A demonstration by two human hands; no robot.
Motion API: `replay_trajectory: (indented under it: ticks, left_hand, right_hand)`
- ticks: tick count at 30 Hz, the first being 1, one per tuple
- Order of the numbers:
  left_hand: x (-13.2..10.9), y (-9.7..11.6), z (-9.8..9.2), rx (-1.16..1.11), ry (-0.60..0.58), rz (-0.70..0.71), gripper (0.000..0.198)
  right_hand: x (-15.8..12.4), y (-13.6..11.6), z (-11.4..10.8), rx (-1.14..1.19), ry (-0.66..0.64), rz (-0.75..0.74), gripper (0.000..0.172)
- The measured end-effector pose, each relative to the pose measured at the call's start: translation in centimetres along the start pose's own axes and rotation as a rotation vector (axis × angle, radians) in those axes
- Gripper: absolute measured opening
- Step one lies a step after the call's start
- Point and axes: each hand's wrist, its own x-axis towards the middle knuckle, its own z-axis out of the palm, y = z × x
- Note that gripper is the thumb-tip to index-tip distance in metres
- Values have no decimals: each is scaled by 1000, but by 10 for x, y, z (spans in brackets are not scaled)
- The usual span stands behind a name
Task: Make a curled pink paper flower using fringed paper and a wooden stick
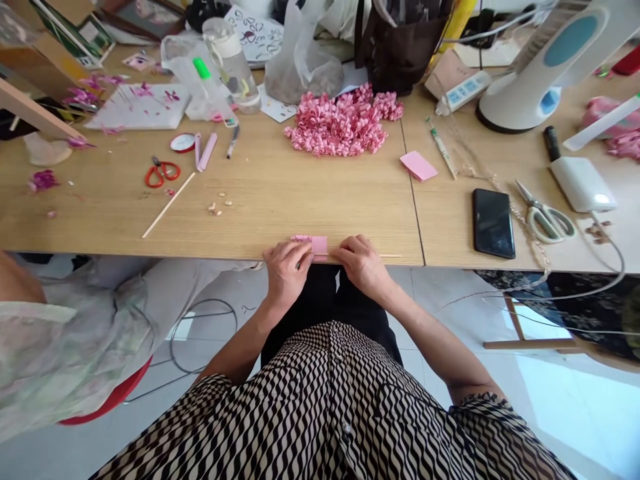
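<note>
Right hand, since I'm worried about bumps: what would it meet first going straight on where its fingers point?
The right hand would likely meet the pink paper, then the left hand, though depth is unclear.

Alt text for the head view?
A person's left hand and right hand are at a thin stick lying across a small pink sheet at a table's edge. Beyond them are a heap of pink curled pieces and red-handled scissors; a black phone lies to the right.

bright light fills the desk [260, 193]; glare whitens the floor [595, 407] at lower right; wide-angle distortion stretches the edges.
</note>
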Motion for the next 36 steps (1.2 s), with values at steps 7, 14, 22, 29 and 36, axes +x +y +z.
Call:
replay_trajectory:
  ticks: [7, 14, 22, 29, 36]
  left_hand:
    - [-1, -3, 1, 62, -31, 50, 11]
    - [4, -2, -1, 32, -106, 67, 10]
    - [9, -1, -5, 31, -156, 64, 11]
    - [11, 3, -8, 58, -222, -6, 14]
    - [12, 3, -10, 64, -256, -26, 19]
  right_hand:
    - [-2, 0, -1, -23, 18, -19, 27]
    - [-2, 1, -1, -12, 24, -2, 27]
    - [15, -3, -11, 7, -28, 2, 26]
    - [45, -3, -7, -8, -69, -7, 26]
    - [56, 0, 2, -45, -112, 20, 26]
